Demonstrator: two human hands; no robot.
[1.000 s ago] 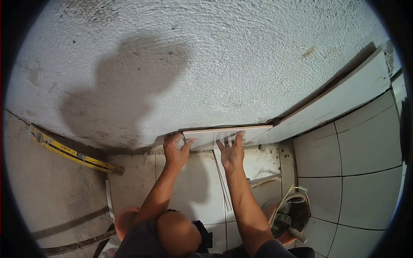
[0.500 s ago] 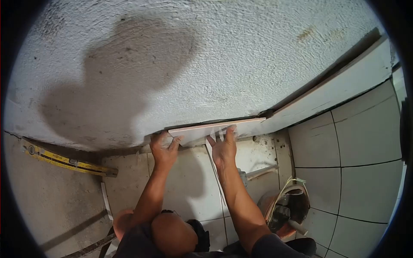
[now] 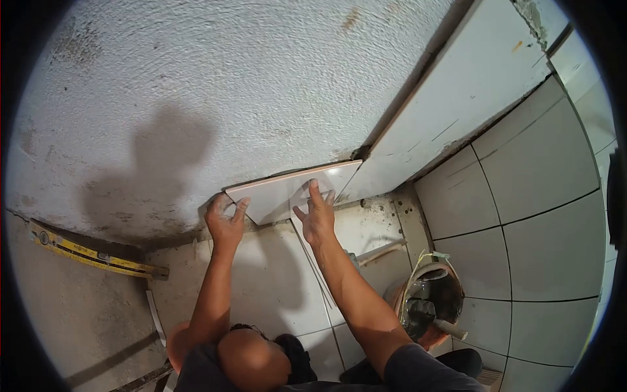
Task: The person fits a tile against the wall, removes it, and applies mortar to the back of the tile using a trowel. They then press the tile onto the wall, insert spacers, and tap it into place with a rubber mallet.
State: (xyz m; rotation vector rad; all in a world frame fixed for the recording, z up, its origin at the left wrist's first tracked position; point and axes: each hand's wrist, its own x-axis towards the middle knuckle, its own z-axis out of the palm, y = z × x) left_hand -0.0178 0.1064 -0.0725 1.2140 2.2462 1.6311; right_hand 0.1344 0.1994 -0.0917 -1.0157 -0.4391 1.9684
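A pale tile with a pinkish top edge stands against the foot of the rough white wall, its right end beside a larger wall tile. My left hand is at the tile's left end, thumb and fingers around the corner. My right hand touches the tile's front face towards its right half, fingers spread, palm partly turned up. Nothing shows inside my right hand. A thin strip lies on the floor tiles below it.
An orange bucket with dark contents and a handled tool stands at the right. A yellow spirit level leans at the left. A pipe lies on the floor near the bucket. Dark-jointed tiles cover the right wall.
The view has shifted and turned, showing more of the right-hand wall tile. More of the small tile's face shows. Both hands remain at it, the right one with fingers spread wider.
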